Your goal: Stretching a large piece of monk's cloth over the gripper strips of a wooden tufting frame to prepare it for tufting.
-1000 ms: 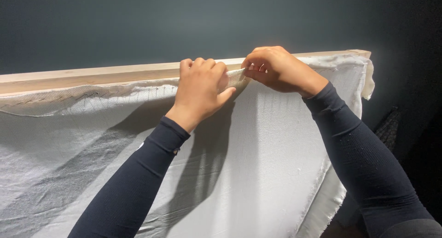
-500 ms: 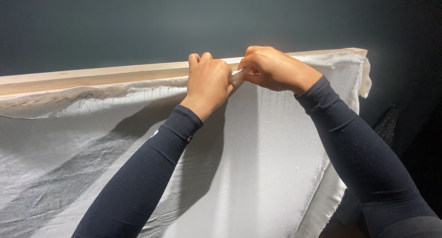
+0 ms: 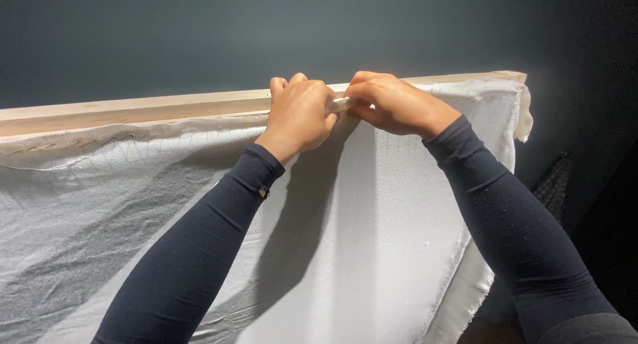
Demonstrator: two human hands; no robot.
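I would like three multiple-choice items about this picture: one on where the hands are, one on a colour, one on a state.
1. Where are both hands?
A. at the cloth's bottom edge
B. at the top bar
C. on the wall

2. What colour is the cloth?
A. white
B. red
C. black

3. How does the cloth's left part lie?
A. wrinkled
B. rolled up
C. cut off

Answers:
1 B: the left hand and the right hand meet at the wooden bar.
2 A: the cloth is white.
3 A: creases run across it.

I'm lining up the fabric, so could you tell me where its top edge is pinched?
In the head view, right of centre: the left hand and right hand pinch the white fabric against the wooden bar.
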